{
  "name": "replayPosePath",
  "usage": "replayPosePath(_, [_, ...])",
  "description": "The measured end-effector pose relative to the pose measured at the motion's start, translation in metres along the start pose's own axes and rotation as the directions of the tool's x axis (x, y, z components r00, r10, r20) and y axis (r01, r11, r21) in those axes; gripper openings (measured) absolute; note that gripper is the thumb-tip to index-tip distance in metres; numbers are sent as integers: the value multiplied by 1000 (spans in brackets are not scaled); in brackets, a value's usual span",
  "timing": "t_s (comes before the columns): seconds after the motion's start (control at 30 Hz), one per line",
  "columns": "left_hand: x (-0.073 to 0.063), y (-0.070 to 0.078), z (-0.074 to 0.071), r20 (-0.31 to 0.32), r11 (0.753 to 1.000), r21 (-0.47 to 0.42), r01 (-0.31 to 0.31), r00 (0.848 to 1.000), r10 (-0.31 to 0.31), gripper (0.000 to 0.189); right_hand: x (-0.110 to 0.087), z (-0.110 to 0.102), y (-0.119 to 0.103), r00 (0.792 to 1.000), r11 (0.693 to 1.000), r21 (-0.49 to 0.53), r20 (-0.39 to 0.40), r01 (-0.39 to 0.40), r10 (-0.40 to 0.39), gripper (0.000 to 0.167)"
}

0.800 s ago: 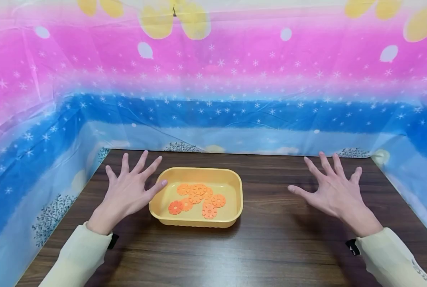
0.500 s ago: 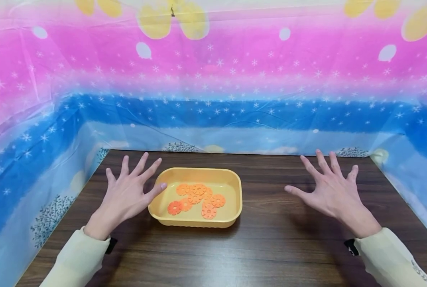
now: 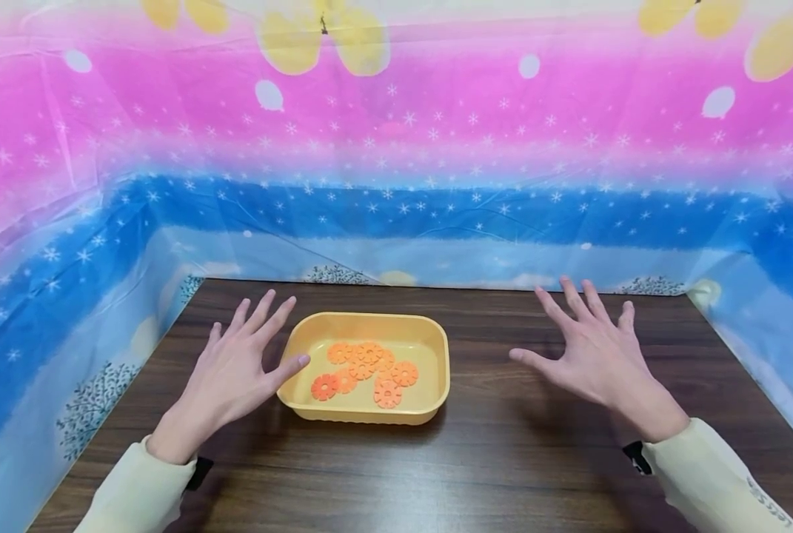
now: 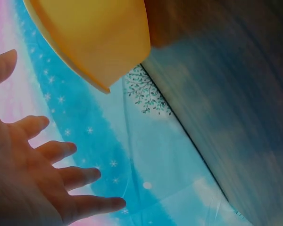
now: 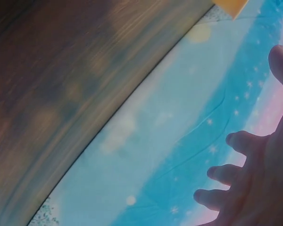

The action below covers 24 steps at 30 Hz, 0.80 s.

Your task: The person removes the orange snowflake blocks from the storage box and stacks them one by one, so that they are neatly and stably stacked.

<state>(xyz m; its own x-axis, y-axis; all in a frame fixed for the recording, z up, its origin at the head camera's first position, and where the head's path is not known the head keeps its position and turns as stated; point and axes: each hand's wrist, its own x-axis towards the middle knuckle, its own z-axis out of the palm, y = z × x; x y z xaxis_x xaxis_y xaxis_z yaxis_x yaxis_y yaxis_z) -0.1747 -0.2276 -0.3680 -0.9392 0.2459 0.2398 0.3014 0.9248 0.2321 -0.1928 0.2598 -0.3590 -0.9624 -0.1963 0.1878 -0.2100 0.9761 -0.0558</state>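
In the head view a yellow plastic basin (image 3: 429,411) stands on the table, left of centre. Several orange flower-shaped discs (image 3: 387,394) with notched edges lie inside it, some overlapping. My left hand (image 3: 232,370) is spread above the table at the basin's left, its thumb overlapping the rim in this view. Nothing is in that hand. Well to the right of the basin, my right hand (image 3: 596,355) hovers with fingers spread and holds nothing. The left wrist view shows the basin's side (image 4: 99,42) beyond the left thumb; only a corner of the basin (image 5: 233,5) enters the right wrist view.
The dark wood-grain table (image 3: 489,474) runs back to a hanging cloth (image 3: 396,207) printed with snowflakes, which encloses its back and both sides. Black bands (image 3: 637,457) show at both wrists under pale sleeves (image 3: 716,474).
My right hand has moved left, toward the basin. The left hand has turned slightly and its thumb has dropped a little lower. The basin and discs have stayed put.
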Motion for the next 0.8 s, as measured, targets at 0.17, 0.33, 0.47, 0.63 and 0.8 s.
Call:
replayPosePath(0.17, [-6,1,2,2,998,-56,3,1000,-3,95,4,-4,-15,998,998,34,-3,55,-55,109])
replayPosePath(0.33, [-11,2,3,-6,992,-123,14,1000,-14,96,9,-5,-32,992,990,61,-18,126,-126,108])
replayPosePath(0.47, [-13,2,5,0,988,-153,29,1000,-30,93,15,-4,-46,985,981,93,-16,172,-171,107])
replayPosePath(0.63, [-18,1,9,19,981,-185,60,998,-57,98,24,-3,-64,967,960,118,-27,254,-252,99])
replayPosePath(0.8, [-23,1,11,52,970,-224,89,995,-79,102,34,0,-82,946,931,171,-33,323,-322,79])
